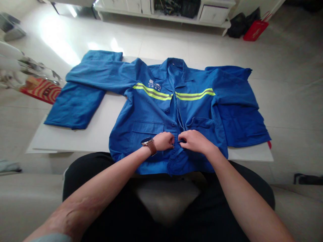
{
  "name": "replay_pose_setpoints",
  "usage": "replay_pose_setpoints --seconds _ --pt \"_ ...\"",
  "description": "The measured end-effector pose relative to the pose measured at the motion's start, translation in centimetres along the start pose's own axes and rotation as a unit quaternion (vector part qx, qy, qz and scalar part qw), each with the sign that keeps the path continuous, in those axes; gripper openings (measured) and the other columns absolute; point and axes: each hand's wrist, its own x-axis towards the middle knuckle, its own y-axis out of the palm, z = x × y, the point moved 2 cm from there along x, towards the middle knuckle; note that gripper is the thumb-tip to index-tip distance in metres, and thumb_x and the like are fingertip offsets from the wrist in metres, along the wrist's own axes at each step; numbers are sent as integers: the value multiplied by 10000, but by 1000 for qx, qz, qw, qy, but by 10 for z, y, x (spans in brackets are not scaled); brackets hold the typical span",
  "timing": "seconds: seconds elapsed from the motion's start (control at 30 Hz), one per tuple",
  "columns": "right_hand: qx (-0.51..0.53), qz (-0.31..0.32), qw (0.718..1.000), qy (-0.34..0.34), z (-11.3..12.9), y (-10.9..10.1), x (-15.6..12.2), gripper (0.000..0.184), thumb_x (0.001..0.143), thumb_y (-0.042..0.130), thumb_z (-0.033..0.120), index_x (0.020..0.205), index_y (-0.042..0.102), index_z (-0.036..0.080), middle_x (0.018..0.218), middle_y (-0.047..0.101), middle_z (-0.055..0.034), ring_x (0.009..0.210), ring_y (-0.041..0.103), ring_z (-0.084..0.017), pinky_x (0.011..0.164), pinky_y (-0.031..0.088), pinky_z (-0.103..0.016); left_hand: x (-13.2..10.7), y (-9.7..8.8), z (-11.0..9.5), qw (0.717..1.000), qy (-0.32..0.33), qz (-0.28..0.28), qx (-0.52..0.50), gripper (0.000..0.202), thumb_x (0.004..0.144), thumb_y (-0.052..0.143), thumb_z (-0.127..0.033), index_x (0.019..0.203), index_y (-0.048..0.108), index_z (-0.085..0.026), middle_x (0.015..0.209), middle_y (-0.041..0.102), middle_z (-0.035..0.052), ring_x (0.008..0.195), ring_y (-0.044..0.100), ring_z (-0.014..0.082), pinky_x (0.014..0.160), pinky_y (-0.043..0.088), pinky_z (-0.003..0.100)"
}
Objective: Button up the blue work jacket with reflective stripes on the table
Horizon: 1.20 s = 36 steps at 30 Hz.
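Observation:
A blue work jacket (151,112) with a yellow-green reflective stripe across the chest lies front up, collar away from me. Its front is partly open, with buttons showing along the placket. My left hand (164,140), a watch (149,144) on its wrist, is closed on the front edge low down. Just across the opening, my right hand (193,140) pinches the other front edge. What lies between the fingertips is too small to make out. Both sleeves stretch outward to the sides.
Under the jacket is a white table (68,141). Folded blue cloth (75,104) lies at the left, and more blue cloth (244,124) at the right. Beyond the floor stands a white cabinet (213,15), with a red bag (256,30) near it. A red patterned bag (44,89) is at far left.

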Motion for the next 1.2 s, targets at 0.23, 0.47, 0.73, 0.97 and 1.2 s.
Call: replay_pose_setpoints --seconds 0.23,0.47,0.73,0.97,1.2 --pt "16 -15 999 -26 2 5 5 171 840 646 194 950 768 239 945 765 -26 873 669 -201 710 384 -282 -3 1 -5 998 12 -49 -48 180 791 562 -139 811 723 -217 781 739 25 750 672 182 676 439 258" --pt "46 -28 998 -25 3 15 10 123 851 637 184 903 738 230 850 716 -10 755 606 -165 666 341 -267 -1 -2 0 985 -20 -27 -172 216 654 524 -28 665 683 -174 608 680 -23 673 650 147 646 469 229" --pt "42 -16 999 19 6 16 12 64 851 668 225 902 629 230 765 658 10 663 539 -151 600 262 -266 -7 9 10 984 -21 -66 -163 209 716 546 -79 760 725 -177 634 711 -12 655 664 141 605 450 220" --pt "45 -1 999 -2 5 18 12 18 875 674 225 892 669 222 803 686 -2 709 577 -157 631 301 -265 -12 13 6 989 12 -131 -74 237 793 573 -123 878 776 -209 864 788 40 784 701 179 724 484 259" --pt "14 2 1000 1 9 22 12 83 898 679 232 977 702 239 880 721 -13 782 631 -178 657 329 -275 -10 16 8 987 14 -128 -94 220 750 571 -79 794 757 -189 763 765 40 709 704 175 718 512 257"
